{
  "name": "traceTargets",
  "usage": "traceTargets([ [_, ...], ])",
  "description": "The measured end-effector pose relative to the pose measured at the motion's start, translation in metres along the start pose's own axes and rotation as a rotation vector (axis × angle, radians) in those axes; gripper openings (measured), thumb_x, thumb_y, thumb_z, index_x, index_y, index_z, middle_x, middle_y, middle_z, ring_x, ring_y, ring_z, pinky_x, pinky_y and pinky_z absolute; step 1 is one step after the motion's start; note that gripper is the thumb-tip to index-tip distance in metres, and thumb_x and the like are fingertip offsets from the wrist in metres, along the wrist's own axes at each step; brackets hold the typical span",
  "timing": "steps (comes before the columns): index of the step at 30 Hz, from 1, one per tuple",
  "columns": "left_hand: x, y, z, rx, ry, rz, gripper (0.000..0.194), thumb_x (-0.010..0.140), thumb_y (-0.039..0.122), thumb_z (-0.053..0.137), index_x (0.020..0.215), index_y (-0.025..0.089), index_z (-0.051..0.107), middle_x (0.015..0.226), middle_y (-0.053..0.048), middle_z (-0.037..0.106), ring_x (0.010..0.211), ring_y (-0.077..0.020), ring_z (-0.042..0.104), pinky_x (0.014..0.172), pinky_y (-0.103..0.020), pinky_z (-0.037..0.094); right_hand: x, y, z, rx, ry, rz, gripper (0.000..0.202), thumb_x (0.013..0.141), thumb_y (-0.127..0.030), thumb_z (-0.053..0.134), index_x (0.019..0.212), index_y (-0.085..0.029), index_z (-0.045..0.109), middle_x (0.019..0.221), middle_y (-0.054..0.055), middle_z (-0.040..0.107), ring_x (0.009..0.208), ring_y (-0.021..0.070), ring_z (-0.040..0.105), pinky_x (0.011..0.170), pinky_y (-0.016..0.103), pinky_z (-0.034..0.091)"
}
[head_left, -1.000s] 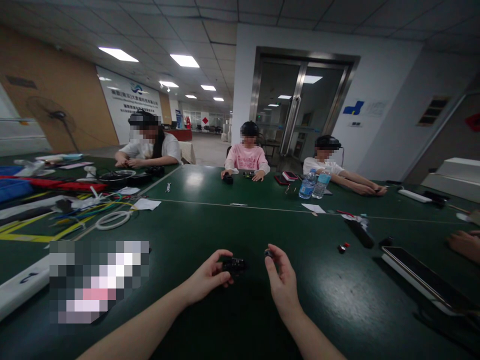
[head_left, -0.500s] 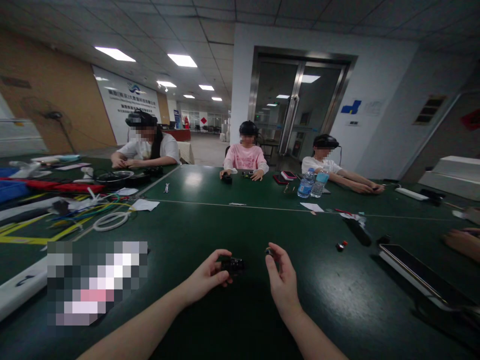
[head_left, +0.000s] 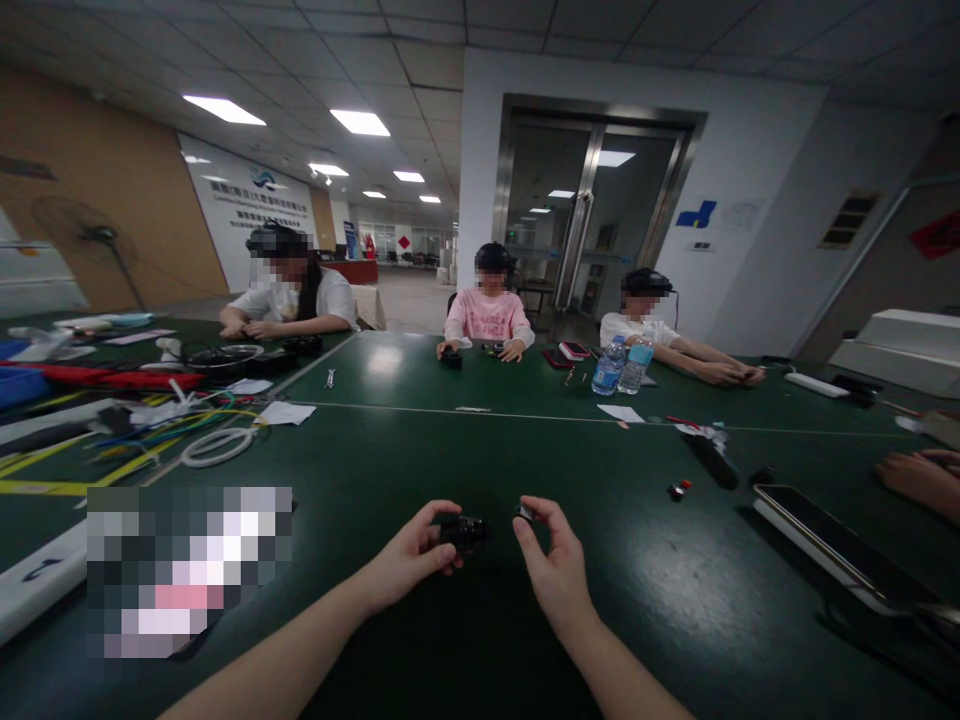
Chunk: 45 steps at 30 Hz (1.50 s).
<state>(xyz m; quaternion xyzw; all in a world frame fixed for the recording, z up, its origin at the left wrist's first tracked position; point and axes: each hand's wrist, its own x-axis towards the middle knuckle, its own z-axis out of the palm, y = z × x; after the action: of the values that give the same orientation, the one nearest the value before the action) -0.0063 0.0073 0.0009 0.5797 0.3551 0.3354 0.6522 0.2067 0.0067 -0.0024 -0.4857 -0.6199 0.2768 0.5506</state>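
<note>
My left hand (head_left: 416,545) is closed round a small black device (head_left: 466,531), thumb below and fingers behind it. The device looks boxy, with shiny details on top; its exact kind cannot be made out. Just to its right, my right hand (head_left: 553,555) pinches a tiny dark, silvery piece (head_left: 523,511) between thumb and fingertips. A narrow gap separates this piece from the black device. Both hands are held over the dark green table (head_left: 420,450).
A small red and black part (head_left: 679,490) lies to the right, near a phone on a white box (head_left: 832,550). Two water bottles (head_left: 621,366) stand farther back. Cables (head_left: 217,445) and tools spread over the left side. Several people sit around the table.
My right hand has moved left with the small piece, closer to the black device. My left hand stays nearly in place. The view has shifted slightly.
</note>
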Motion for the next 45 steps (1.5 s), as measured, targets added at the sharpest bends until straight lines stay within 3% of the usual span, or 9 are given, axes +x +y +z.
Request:
traceTargets([
  [19,0.001,0.002,0.006,-0.011,0.044,0.005,0.044,0.075,0.028,0.06,0.111,0.024,0.036,0.09,-0.003,0.057,0.081,-0.0174,0.056,0.075,-0.036,0.041,-0.005,-0.01,0.005,-0.005,-0.171,-0.039,0.019,0.073,-0.026,0.058,0.092,-0.023,0.061,0.092,0.004,0.06,0.091,0.0204,0.056,0.084,0.037,0.045],
  [24,0.001,0.0,0.004,-0.013,0.022,0.024,0.041,0.076,0.025,0.058,0.112,0.024,0.038,0.091,-0.003,0.056,0.082,-0.0175,0.056,0.076,-0.037,0.041,-0.006,-0.013,0.006,0.0,-0.252,0.025,0.02,0.072,-0.026,0.059,0.091,-0.025,0.062,0.092,0.003,0.061,0.092,0.021,0.056,0.085,0.039,0.044],
  [36,0.004,-0.007,0.005,0.005,-0.033,0.059,0.04,0.076,0.019,0.058,0.111,0.024,0.038,0.091,-0.001,0.055,0.079,-0.0131,0.055,0.072,-0.031,0.041,-0.009,-0.012,0.012,-0.119,-0.389,0.008,0.018,0.068,-0.026,0.064,0.086,-0.031,0.065,0.104,0.003,0.056,0.102,0.0251,0.052,0.089,0.046,0.04],
  [45,0.005,-0.008,0.006,-0.018,-0.049,0.045,0.04,0.074,0.017,0.059,0.109,0.022,0.039,0.088,0.0,0.056,0.077,-0.0127,0.055,0.07,-0.029,0.04,-0.011,-0.013,0.013,-0.19,-0.453,0.041,0.021,0.07,-0.024,0.063,0.09,-0.031,0.064,0.105,0.001,0.054,0.103,0.0223,0.051,0.089,0.041,0.041],
])
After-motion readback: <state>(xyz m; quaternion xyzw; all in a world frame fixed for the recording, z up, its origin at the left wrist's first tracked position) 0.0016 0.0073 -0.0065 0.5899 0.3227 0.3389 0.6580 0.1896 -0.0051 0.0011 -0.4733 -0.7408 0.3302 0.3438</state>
